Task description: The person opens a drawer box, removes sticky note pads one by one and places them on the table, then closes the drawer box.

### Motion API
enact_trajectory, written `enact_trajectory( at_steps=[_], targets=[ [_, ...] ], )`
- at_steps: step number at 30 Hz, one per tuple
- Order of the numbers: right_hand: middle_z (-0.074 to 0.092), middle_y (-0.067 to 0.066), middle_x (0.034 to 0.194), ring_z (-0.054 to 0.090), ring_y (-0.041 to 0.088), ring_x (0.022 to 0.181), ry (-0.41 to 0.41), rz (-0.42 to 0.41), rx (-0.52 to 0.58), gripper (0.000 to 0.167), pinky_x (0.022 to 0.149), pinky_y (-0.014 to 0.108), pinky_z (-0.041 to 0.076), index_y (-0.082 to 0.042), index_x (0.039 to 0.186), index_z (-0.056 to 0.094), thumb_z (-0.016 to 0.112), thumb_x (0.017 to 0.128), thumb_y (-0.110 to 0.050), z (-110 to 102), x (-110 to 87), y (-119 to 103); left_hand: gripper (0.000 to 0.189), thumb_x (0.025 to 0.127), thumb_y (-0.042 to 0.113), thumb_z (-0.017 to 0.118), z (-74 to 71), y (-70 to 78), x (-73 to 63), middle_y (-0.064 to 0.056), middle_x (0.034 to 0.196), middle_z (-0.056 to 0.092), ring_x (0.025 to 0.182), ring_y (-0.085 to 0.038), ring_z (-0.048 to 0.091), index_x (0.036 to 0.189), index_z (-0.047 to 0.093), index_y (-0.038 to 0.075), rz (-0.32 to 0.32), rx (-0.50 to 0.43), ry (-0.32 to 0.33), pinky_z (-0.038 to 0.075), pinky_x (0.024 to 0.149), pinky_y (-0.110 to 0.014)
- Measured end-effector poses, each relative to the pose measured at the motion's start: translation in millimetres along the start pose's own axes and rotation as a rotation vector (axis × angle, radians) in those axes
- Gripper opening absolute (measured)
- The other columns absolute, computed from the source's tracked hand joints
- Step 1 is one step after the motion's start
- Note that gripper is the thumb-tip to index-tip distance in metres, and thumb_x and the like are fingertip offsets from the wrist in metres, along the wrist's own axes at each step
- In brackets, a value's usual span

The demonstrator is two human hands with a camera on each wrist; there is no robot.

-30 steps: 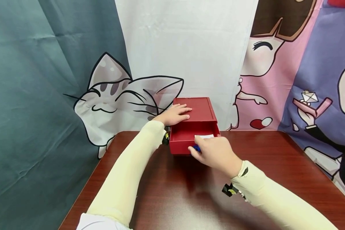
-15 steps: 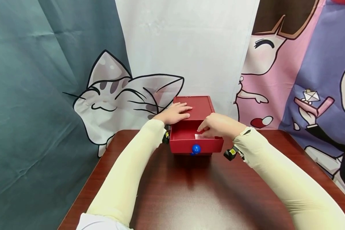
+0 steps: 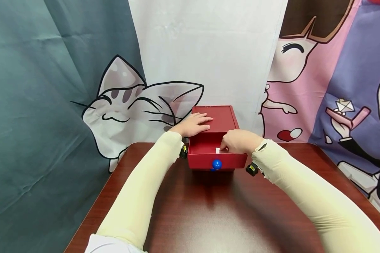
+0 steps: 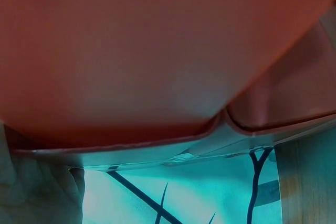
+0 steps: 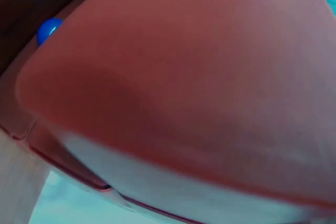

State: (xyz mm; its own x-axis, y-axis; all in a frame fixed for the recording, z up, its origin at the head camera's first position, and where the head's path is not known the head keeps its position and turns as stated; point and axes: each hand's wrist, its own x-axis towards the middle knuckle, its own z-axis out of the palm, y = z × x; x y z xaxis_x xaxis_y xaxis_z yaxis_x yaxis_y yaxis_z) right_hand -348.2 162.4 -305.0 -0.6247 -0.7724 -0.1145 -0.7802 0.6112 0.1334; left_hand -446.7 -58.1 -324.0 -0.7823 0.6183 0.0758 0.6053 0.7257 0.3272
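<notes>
A red drawer box (image 3: 220,121) stands at the back of the table with its upper drawer (image 3: 202,160) pulled out. A round blue knob (image 3: 216,164) sits on the drawer front, with another bit of blue just below it. My left hand (image 3: 193,125) rests on the top left of the box, fingers spread. My right hand (image 3: 240,141) reaches down into the drawer's right side with bent fingers. Beside its fingertips shows a small white flat piece (image 3: 217,150), mostly hidden. The drawer front and the hand itself cover the fingertips, so a grip on it cannot be made out.
The brown wooden table (image 3: 202,221) extends in front of the box and to both sides. A printed cartoon curtain (image 3: 234,52) hangs right behind the box. Red box panels fill most of both wrist views.
My right hand has left the blue knob, moved up over the drawer front and dipped into the drawer by the white piece. My left hand has stayed on the box top.
</notes>
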Motion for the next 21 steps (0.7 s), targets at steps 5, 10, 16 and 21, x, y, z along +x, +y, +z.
enact_trajectory(
  at_steps=[5,10,16,21],
  targets=[
    [0.069,-0.005,0.071,0.061,0.017,0.064,0.025,0.024,-0.054,0.010,0.071,0.038,0.059,-0.020,0.088,0.079,0.071,0.090,-0.014,0.3,-0.8,-1.8,0.056,0.104,0.049,0.046,-1.5,0.4,0.1,-0.006,0.165,0.029,0.155,-0.031,0.013,0.155,0.043,0.027,0.007,0.006,-0.004,0.005,0.125,-0.046],
    [0.065,-0.003,0.067,0.058,0.017,0.062,0.001,0.044,-0.073,0.010,0.067,0.038,0.058,-0.018,0.085,0.075,0.070,0.088,-0.011,1.9,-0.3,-3.0,0.055,0.104,0.048,0.045,0.3,0.7,0.0,-0.006,0.165,0.028,0.155,-0.031,0.013,0.155,0.043,0.026,0.016,0.016,-0.014,0.004,0.125,-0.045],
    [0.065,-0.003,0.071,0.058,0.015,0.063,-0.019,0.036,-0.034,0.005,0.067,0.033,0.055,-0.015,0.091,0.075,0.070,0.090,-0.013,5.2,3.2,-1.4,0.054,0.105,0.047,0.046,0.0,0.6,-1.5,-0.006,0.165,0.029,0.155,-0.030,0.013,0.155,0.044,0.026,0.011,0.018,-0.004,0.004,0.125,-0.045],
    [0.070,-0.004,0.077,0.061,0.013,0.066,0.029,0.032,0.062,0.011,0.070,0.032,0.056,-0.014,0.094,0.077,0.068,0.093,-0.020,10.0,4.2,2.6,0.055,0.105,0.048,0.045,-0.5,1.3,-1.9,-0.005,0.166,0.028,0.155,-0.030,0.012,0.155,0.044,0.027,0.010,0.022,-0.006,0.003,0.125,-0.044]
  ],
)
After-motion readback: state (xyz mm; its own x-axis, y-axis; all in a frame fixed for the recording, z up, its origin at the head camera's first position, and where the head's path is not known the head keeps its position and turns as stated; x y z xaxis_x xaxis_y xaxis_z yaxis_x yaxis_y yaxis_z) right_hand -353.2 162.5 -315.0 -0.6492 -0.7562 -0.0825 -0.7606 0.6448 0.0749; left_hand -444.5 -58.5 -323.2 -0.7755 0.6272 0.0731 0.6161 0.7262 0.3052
